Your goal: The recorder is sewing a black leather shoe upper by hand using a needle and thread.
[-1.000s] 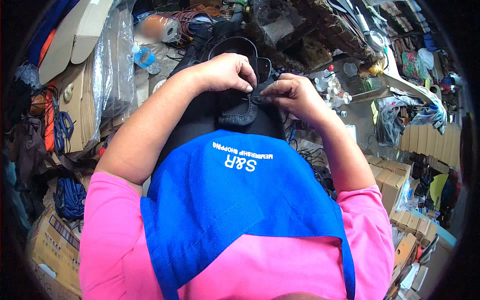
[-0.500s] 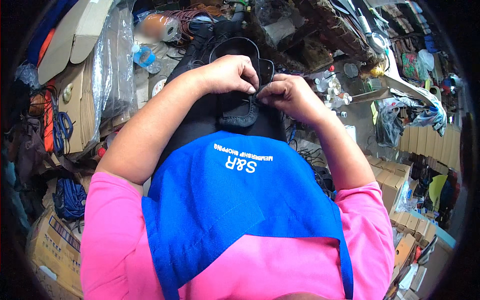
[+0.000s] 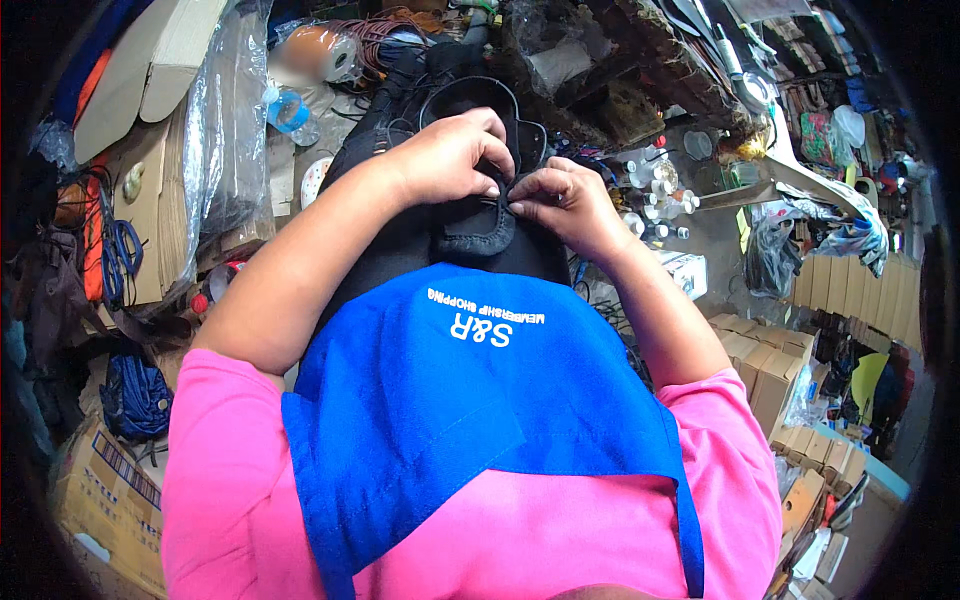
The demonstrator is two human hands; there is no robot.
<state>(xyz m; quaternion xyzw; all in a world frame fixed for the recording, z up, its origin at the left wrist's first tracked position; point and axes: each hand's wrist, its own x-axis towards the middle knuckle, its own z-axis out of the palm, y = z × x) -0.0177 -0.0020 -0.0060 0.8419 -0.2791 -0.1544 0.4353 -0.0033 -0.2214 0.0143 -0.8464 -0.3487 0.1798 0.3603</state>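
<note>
A black leather shoe (image 3: 473, 243) lies across my lap, its rounded toe with a gathered seam toward me and its wide opening pointing away. From the left my left hand (image 3: 452, 158) comes over it, thumb and fingers closed on the upper near the middle of the seam. My right hand (image 3: 572, 208) pinches the seam edge from the right side, fingertips close to those of the left. Any thread or needle between the fingers is too small to make out. Below the shoe a blue apron (image 3: 400, 370) covers my front.
Left of my legs stand flattened cardboard (image 3: 150, 220), plastic sheeting (image 3: 228, 130) and a plastic bottle (image 3: 290, 112). Several small bottles (image 3: 660, 185) crowd the right side, near a metal stand (image 3: 815, 180). Cardboard boxes (image 3: 770, 360) are stacked at the right.
My right hand has shifted slightly left and my left fingertips slightly lower along the seam. Both hands stay at the shoe. The whole view has shifted a little.
</note>
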